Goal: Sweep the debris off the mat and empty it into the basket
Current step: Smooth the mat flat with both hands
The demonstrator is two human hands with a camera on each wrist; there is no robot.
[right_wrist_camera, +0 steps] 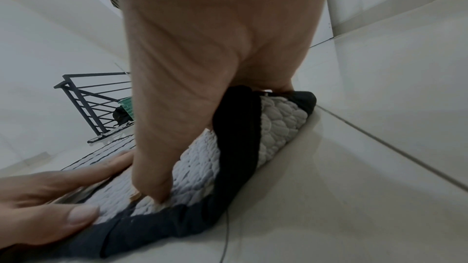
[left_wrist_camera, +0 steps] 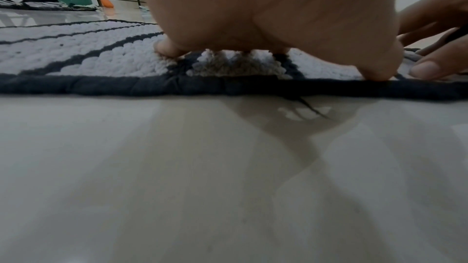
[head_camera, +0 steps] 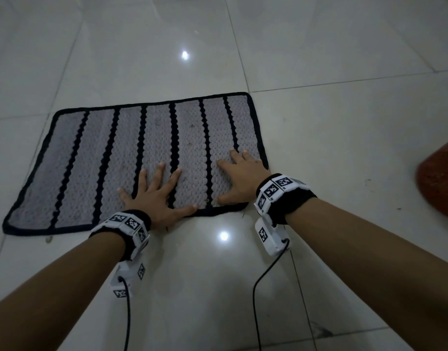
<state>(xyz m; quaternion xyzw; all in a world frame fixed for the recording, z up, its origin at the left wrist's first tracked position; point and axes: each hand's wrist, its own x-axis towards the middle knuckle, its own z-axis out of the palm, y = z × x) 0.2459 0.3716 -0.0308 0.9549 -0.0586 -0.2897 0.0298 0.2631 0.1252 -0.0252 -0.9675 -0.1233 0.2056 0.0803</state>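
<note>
Both hands press flat, fingers spread, on the near right part of the grey woven mat with black stripes (head_camera: pixel 131 158): left hand (head_camera: pixel 154 196), right hand (head_camera: pixel 239 177). Small brown debris specks (head_camera: pixel 191 126) lie just beyond the fingertips. The red mesh basket (head_camera: pixel 440 178) stands to the right, nearer the right hand.

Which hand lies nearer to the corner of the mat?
The right hand, spread flat by the near right corner of the mat; the left hand lies further in.
</note>
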